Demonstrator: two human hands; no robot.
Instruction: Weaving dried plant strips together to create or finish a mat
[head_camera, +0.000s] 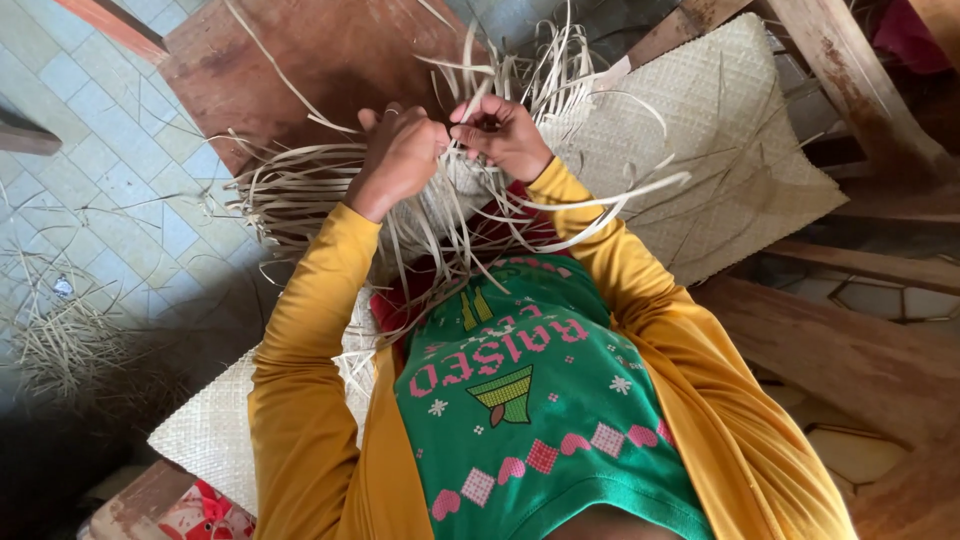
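Both hands were up at abt 12 o'clock of the view, right over the lap. Left hand (400, 158) was curled into a loose fist w/ its fingers clamped on a bunch of pale straw strips (300, 190), and right hand (503, 132) sat just beside it at 3 o'clock, fingers pinched on a thin strip or two from the same bunch. The hands were nearly touching. The loose strips fanned out to 9 o'clock and 12 o'clock from the hands, some curling off toward 3 o'clock too. They ran out of a woven mat (720, 140) that spread to 2 o'clock, w/ another bit of it down at 7 o'clock by the left elbow. A reddish wooden board (300, 60) lay under the strips at 11 o'clock, tiled floor (110, 170) w/ straw scraps (60, 340) at 9 o'clock
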